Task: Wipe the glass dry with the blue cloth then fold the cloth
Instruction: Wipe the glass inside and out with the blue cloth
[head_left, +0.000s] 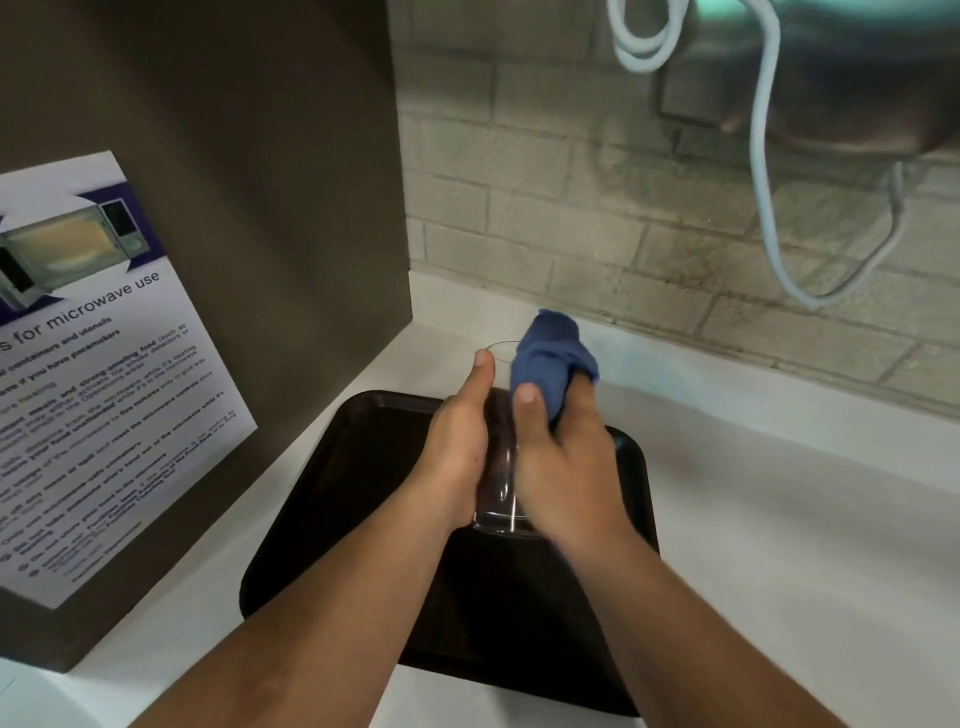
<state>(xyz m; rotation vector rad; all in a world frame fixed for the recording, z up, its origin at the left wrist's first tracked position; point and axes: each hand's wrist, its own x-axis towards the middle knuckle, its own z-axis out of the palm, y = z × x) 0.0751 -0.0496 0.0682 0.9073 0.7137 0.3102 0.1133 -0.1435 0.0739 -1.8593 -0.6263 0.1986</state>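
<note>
A clear drinking glass is held tilted above a black tray, its rim pointing away from me. My left hand wraps its left side, thumb stretched along the wall toward the rim. My right hand grips a bunched blue cloth and presses it against the glass's right side near the rim. Part of the cloth sticks up past the rim; whether any of it is inside the glass I cannot tell.
The tray lies on a white counter backed by a pale brick wall. A dark panel with a microwave-use notice stands close on the left. A white cable hangs at the upper right.
</note>
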